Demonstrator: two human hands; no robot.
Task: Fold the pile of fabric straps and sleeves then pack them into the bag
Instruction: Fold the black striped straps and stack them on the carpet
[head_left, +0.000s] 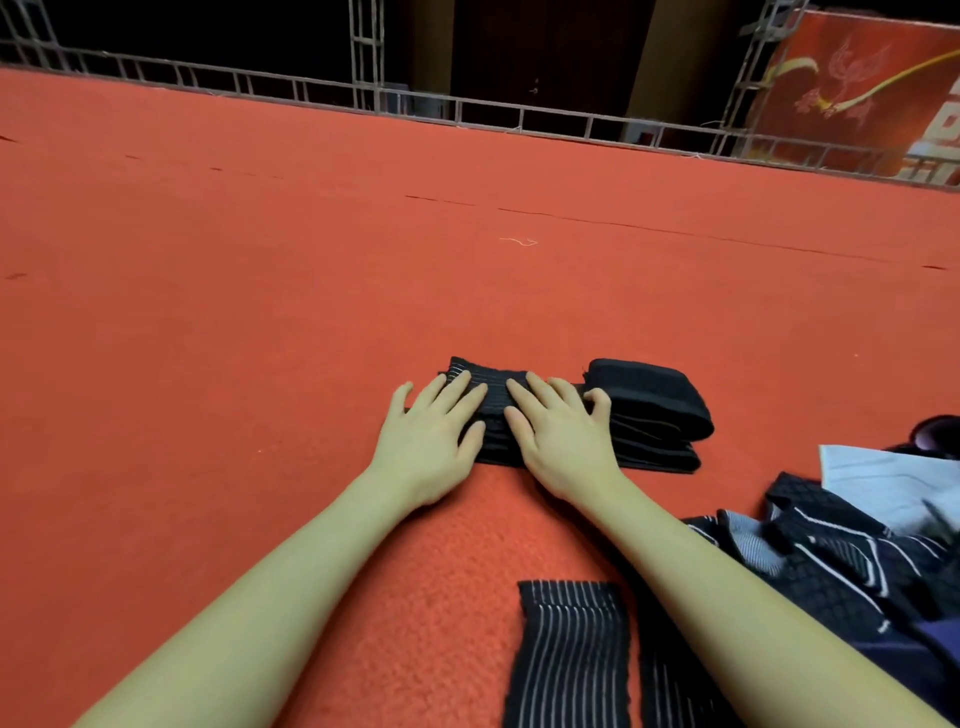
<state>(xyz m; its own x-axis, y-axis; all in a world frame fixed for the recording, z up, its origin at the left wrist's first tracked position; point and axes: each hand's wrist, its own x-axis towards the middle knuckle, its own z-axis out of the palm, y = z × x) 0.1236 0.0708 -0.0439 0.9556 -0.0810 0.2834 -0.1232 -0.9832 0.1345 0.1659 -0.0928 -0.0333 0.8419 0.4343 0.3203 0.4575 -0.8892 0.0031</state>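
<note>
**Folded strap pressed flat at frame centre**

The folded strap (480, 410) is pinned on the red carpet (260, 312) under both hands, its long axis running left to right. Left hand (426, 441) and right hand (561, 441) are laid flat, fingers (457, 395) spread wide. The folded stack (654, 410) lies just right, nearer the right hand

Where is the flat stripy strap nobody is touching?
The flat black strap with white stripes lies at the bottom of the head view on the red carpet, between the forearms.
</note>
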